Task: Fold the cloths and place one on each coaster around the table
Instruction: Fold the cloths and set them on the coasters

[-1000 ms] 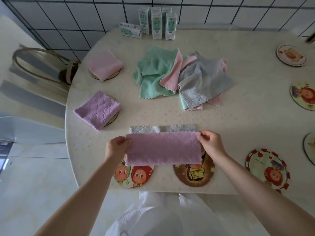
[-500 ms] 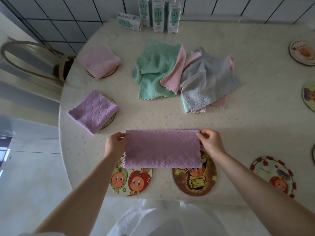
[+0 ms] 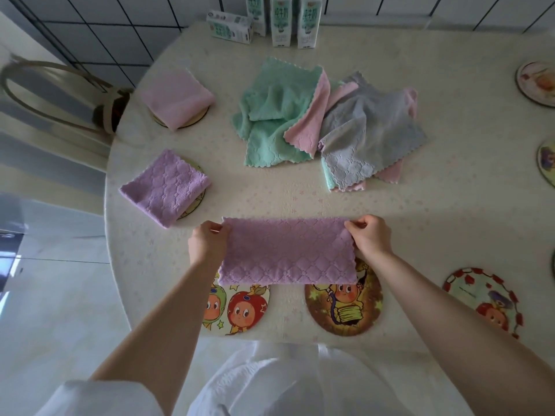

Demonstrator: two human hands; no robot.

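The left hand (image 3: 207, 244) and right hand (image 3: 371, 238) each pinch one far corner of a purple cloth (image 3: 288, 253), with fingers curled over its edge. The cloth is a long strip, lying flat near the table's (image 3: 450, 211) front edge. Its near edge overlaps the tops of two coasters: a fruit-face coaster (image 3: 243, 310) on the left and a brown coaster (image 3: 344, 310) on the right. A red-rimmed coaster (image 3: 483, 298) lies bare further right. Two more coasters (image 3: 534, 84) show partly at the right edge.

On the left side, a folded purple cloth (image 3: 163, 186) sits on its coaster (image 3: 195, 202). Beyond it, a folded pink cloth (image 3: 177, 97) sits on another coaster (image 3: 192, 121). In the middle of the table lies a loose pile: a green cloth (image 3: 270, 115), a pink cloth (image 3: 306, 130) overlapping it and a grey cloth (image 3: 369, 127) to the right.

At the far edge, against the tiled wall, stand milk cartons (image 3: 280, 19). They carry green Chinese print, of which 牛奶 can be read. One carton (image 3: 229, 27) lies on its side beside them; its writing is too small to read. A chair (image 3: 60, 94) stands beside the table on the left.
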